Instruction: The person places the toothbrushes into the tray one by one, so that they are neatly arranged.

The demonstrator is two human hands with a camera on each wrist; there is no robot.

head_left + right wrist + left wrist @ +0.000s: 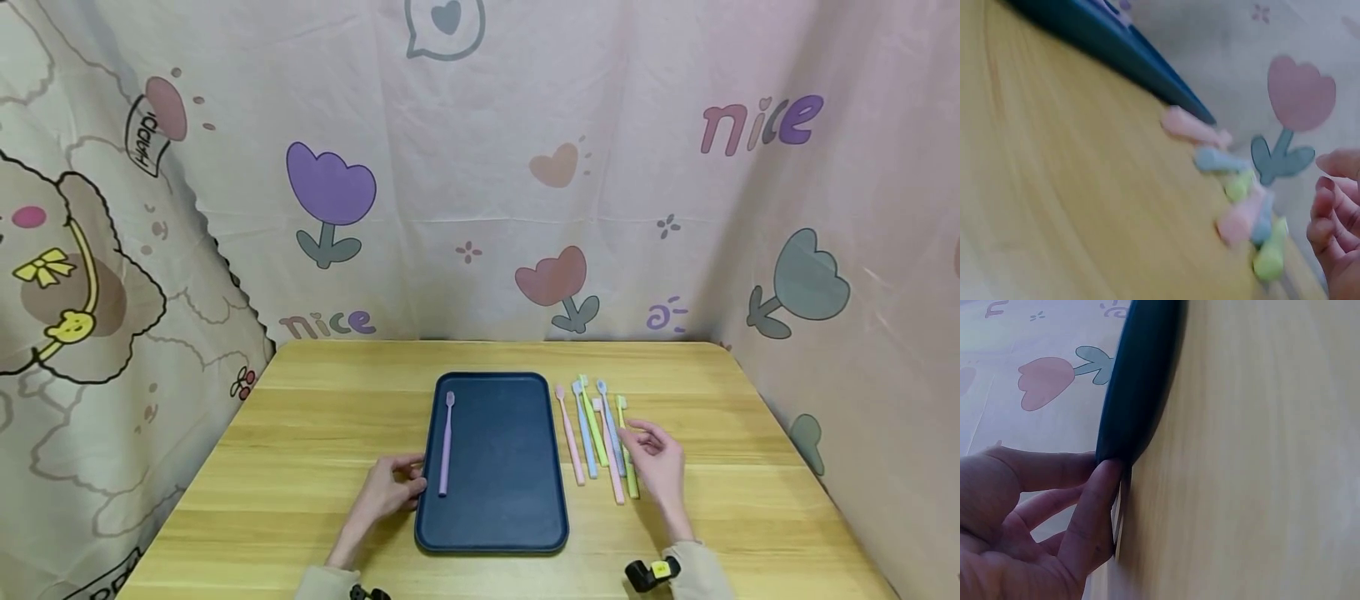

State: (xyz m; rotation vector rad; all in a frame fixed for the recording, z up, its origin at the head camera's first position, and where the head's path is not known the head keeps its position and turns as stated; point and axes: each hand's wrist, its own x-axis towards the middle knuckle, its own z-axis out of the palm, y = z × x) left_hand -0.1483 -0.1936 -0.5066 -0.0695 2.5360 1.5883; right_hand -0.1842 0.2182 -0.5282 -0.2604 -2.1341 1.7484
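A dark blue tray [498, 467] lies on the table in the head view. Along its left side rests a purple toothbrush [446, 454], head pointing away. My left hand [390, 487] pinches the tray's left rim between thumb and fingers, as the left wrist view also shows. Right of the tray lie several toothbrushes: a pink toothbrush [570, 437], a blue toothbrush [585, 437], and further pink, blue and green ones crossing or close together. My right hand [658, 467] is beside the rightmost green toothbrush [631, 475], fingers loosely bent, holding nothing; in the right wrist view it appears apart from the brushes.
The wooden table [300, 433] extends on both sides of the tray. A printed curtain [450, 183] hangs behind the table's far edge and along both sides. A small black and yellow device [652, 573] is on my right wrist.
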